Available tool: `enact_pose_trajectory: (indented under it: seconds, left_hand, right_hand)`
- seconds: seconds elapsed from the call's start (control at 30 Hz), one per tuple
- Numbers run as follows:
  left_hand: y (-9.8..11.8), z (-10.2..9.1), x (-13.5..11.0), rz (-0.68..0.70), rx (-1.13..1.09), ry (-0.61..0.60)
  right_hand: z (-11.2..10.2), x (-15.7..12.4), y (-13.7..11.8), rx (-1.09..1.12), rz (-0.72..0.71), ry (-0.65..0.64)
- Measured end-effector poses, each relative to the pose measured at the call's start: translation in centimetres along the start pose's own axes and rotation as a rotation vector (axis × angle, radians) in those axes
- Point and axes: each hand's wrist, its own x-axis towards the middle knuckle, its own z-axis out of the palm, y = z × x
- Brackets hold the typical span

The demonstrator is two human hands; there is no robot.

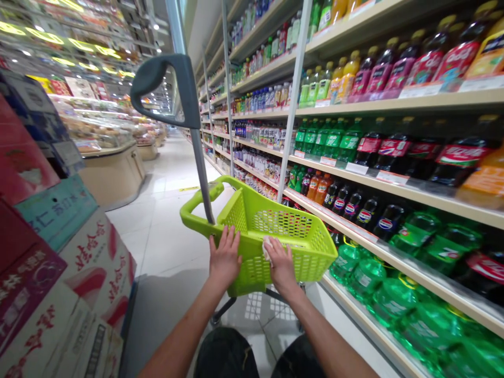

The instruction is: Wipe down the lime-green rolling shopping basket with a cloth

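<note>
In front of my knees stands a lime-green shopping cart basket (252,268) with perforated sides, on a dark frame with castors. A grey metal pole with a dark grey handle (189,94) rises from its left end. My left hand (225,257) lies against the near side close to the pole, fingers stretched out and nothing in them. My right hand (282,265) presses a crumpled white cloth or tissue (268,247) against the upper part of the same side, farther right. Most of the cloth is hidden under the fingers.
Shelves (346,168) with rows of drink bottles line the right, large green bottles (417,304) at the bottom. Stacked cartons (94,252) stand close on the left. Beyond them is a curved display counter (114,176). A white tiled aisle (169,168) runs ahead.
</note>
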Motion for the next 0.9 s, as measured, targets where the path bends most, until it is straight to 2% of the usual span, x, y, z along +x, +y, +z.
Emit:
enact_pose_trajectory:
  seconds: [0.07,0.13,0.2,0.23,0.3,0.37,0.47,0.53,0.63,0.77,0.83,0.9]
  left_hand:
    - [-0.8,-0.5,-0.4,0.028,-0.028,-0.004]
    - [-2.2,-1.0,-0.6,0.006,-0.048,0.035]
    - [-4.1,-1.7,-0.5,-0.112,-0.037,0.12]
    - [-5.1,-1.9,-0.3,-0.181,-0.022,0.149]
    - [-6.9,-2.3,0.2,-0.265,0.017,0.142]
    - [-8.0,-2.5,0.7,-0.259,0.052,0.08]
    - [-8.7,-2.8,1.0,-0.222,0.084,0.033]
    - [-9.0,-3.2,1.1,-0.201,0.098,0.032]
    - [-9.8,-4.1,1.6,-0.155,0.11,0.052]
    - [-11.1,-4.2,2.7,-0.096,0.087,0.058]
    - [-11.5,-3.7,3.0,-0.087,0.063,0.036]
    - [-11.7,-3.1,3.0,-0.082,0.044,0.015]
  right_hand:
    - [-0.3,-0.4,2.0,-0.053,0.084,0.002]
    - [-0.7,-1.1,5.0,-0.118,0.253,0.054]
    - [-0.7,-1.3,6.9,-0.145,0.368,0.109]
    - [-0.5,-1.2,7.0,-0.138,0.38,0.123]
    - [0.2,-0.3,5.1,-0.083,0.327,0.127]
    - [1.3,1.2,0.9,0.009,0.221,0.111]
    - [2.9,3.2,-6.6,0.153,0.042,0.068]
    - [3.6,4.0,-10.0,0.212,-0.085,0.044]
    - [3.5,4.9,-11.2,0.229,-0.201,0.031]
    - [2.3,7.5,-10.1,0.152,-0.143,0.199]
    - [2.5,8.6,-10.2,0.091,-0.247,0.223]
    - [3.9,8.5,-10.5,0.031,-0.405,0.157]
